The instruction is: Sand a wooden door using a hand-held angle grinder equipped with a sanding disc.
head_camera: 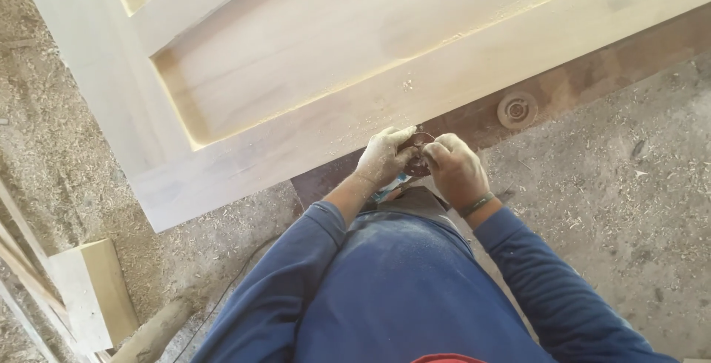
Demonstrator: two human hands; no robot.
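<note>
1. From my remote seat I see both hands closed around one small brown disc. The left hand pinches its near-left edge, and the right hand curls over its right side with the fingers folded tight.
2. The disc is round, dark reddish-brown and mostly hidden by the fingers. I cannot tell what it is made of. It sits just in front of my body, right at the near edge of the door.
3. Both hands are coated in pale dust. The right wrist carries a thin green band.
4. Below the hands a bit of a blue tool shows, too hidden for me to say more.
5. Blue sleeves and a blue shirt, powdered with fine dust, fill the lower frame.
6. The door is pale, unfinished wood, smooth and matte, with a recessed flat panel framed by bevelled edges. Yellow sawdust lies in the grooves and along the near rail.
7. It rests on a dark brown board. On that board, to the right of the hands and well apart from them, lies a second round disc, tan with concentric rings.
8. The floor is grey and rough, scattered with shavings. A cut block of light wood lies at the lower left.
</note>
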